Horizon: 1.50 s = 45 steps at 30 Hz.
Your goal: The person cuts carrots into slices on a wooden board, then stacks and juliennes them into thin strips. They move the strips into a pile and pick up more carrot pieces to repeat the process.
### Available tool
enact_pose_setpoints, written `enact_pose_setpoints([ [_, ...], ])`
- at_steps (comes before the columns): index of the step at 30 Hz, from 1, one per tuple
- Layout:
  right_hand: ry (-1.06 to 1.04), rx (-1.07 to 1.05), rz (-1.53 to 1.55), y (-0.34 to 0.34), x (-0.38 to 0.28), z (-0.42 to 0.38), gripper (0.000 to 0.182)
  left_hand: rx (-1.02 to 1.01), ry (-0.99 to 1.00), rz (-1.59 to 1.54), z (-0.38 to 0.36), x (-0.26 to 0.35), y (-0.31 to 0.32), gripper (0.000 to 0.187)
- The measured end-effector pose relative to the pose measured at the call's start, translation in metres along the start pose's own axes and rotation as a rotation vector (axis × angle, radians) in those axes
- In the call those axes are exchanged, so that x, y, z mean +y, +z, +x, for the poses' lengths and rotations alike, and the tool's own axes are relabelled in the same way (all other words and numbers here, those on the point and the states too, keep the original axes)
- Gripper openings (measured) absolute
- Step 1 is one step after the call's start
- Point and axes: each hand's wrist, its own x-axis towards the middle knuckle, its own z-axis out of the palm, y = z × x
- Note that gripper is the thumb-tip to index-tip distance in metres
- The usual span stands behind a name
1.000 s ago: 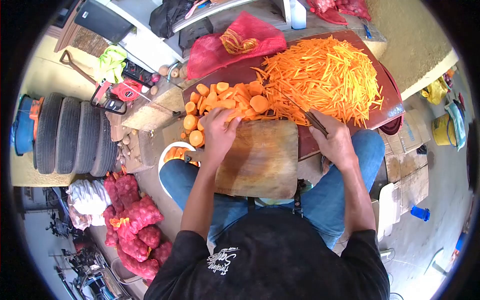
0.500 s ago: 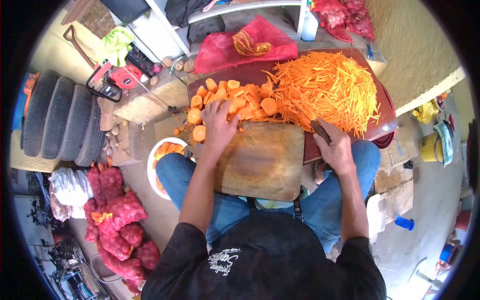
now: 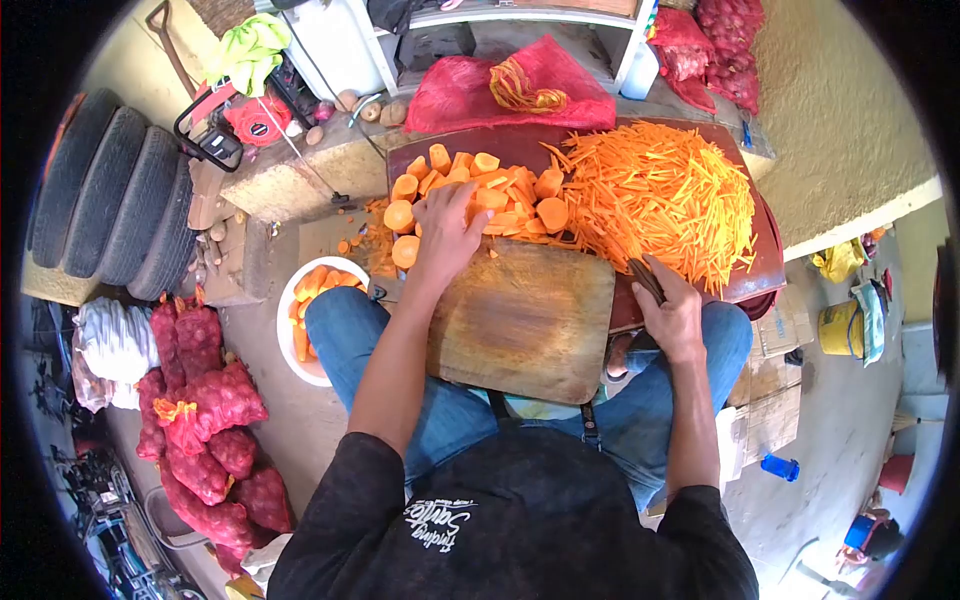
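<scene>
A bare wooden cutting board [image 3: 525,320] rests across my lap. My left hand [image 3: 447,228] lies on a heap of thick carrot chunks [image 3: 478,190] just beyond the board, fingers curled over some pieces. My right hand [image 3: 672,312] grips a knife [image 3: 628,262] by its dark handle at the board's right edge, and the blade points into a large pile of thin carrot sticks [image 3: 660,195]. Both carrot heaps lie on a dark red tray [image 3: 760,262].
A white bowl [image 3: 290,345] with carrot pieces sits on the floor at my left knee. Red mesh sacks [image 3: 210,420] lie at lower left, tyres [image 3: 110,200] at far left. A red net bag [image 3: 500,90] lies behind the tray. Cardboard [image 3: 775,385] and a yellow bucket [image 3: 838,330] stand right.
My left hand has reached further over the carrot chunks and spread on them. The right hand with the knife has stayed at the board's right edge. The camera has tilted slightly.
</scene>
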Motion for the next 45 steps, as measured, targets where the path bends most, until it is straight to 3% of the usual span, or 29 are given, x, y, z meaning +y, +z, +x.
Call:
enact_pose_setpoints([
  [13,-0.056,-0.012,-0.014,0.006,-0.005,0.0,0.046,0.059,0.047,0.081,0.006,0.001,0.012,0.036],
  [19,-0.072,-0.012,0.006,0.011,-0.003,-0.001,0.047,0.138,0.08,-0.135,0.005,0.013,0.005,0.027],
  [25,-0.016,-0.018,0.09,0.013,0.001,-0.003,0.045,0.194,-0.059,-0.457,0.011,0.011,0.001,0.016],
  [28,-0.046,0.016,0.059,0.006,-0.019,-0.008,0.044,-0.049,-0.227,-0.772,0.004,0.024,-0.023,0.01],
  [31,-0.022,-0.045,0.128,0.001,-0.051,-0.03,0.047,-0.536,-0.233,-0.855,-0.015,0.032,-0.054,0.007],
  [35,0.085,-0.208,0.321,-0.002,-0.086,-0.071,0.046,-0.862,-0.241,-0.59,-0.055,0.071,-0.065,0.011],
  [38,0.098,-0.305,0.305,-0.008,-0.097,-0.091,0.049,-0.488,0.225,-0.001,-0.092,0.082,-0.049,0.02],
  [45,0.094,-0.388,0.282,-0.016,-0.109,-0.093,0.054,-0.378,0.192,-0.17,-0.125,0.102,-0.063,0.028],
])
